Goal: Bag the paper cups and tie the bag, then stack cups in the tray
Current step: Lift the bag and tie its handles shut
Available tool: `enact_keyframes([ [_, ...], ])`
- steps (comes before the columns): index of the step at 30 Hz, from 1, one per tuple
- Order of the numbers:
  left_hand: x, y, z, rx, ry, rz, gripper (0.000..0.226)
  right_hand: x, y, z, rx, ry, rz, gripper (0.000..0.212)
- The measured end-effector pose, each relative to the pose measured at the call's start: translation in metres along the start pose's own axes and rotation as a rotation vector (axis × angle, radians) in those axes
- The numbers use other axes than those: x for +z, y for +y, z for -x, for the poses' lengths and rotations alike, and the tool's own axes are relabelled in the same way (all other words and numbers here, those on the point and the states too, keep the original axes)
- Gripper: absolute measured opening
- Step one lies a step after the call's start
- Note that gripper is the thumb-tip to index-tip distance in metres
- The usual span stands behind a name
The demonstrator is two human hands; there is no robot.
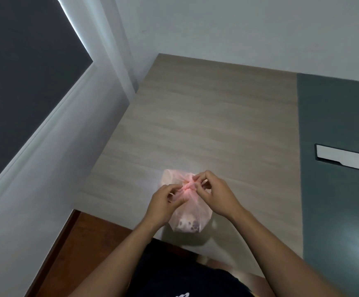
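A thin pink plastic bag point(190, 219) stands on the wooden table point(206, 129) near its front edge. Through the film I see paper cups point(188, 225) with dark prints at the bottom. The bag's mouth is gathered into a twisted knot point(188, 187) at the top. My left hand point(164, 202) pinches the gathered plastic from the left. My right hand point(213, 190) pinches it from the right, fingertips almost touching the left hand's. No tray is in view.
A dark green strip point(332, 146) runs along the table's right side, with a silver rectangular cover plate point(344, 157) set in it. White walls stand behind and to the left. A brown floor point(78, 243) lies beside the table's left front corner.
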State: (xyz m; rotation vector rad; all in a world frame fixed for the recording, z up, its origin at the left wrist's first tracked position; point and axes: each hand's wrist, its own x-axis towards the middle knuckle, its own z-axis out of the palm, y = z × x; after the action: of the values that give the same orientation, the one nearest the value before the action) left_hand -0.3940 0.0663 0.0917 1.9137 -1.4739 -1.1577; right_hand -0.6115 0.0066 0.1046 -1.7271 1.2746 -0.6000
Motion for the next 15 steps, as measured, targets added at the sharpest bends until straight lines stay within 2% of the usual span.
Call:
enact_keyframes([
  [3,0.002,0.005,0.005,-0.012,0.049,-0.067,0.028,0.002,-0.002,0.005,0.002,-0.062,0.039,0.008],
  [6,-0.003,0.006,0.01,0.007,0.09,-0.106,0.021,0.001,-0.008,0.009,-0.007,-0.146,0.126,0.03],
  [8,-0.009,0.002,0.016,0.023,0.118,-0.121,0.017,0.006,-0.013,0.012,-0.025,-0.206,0.201,0.036],
  [11,-0.019,-0.008,0.028,0.015,0.153,-0.117,0.012,0.015,-0.021,0.014,-0.029,-0.215,0.296,0.028],
  [15,-0.035,-0.033,0.058,0.003,0.239,-0.033,0.01,0.036,-0.036,0.02,-0.084,-0.213,0.303,0.019],
])
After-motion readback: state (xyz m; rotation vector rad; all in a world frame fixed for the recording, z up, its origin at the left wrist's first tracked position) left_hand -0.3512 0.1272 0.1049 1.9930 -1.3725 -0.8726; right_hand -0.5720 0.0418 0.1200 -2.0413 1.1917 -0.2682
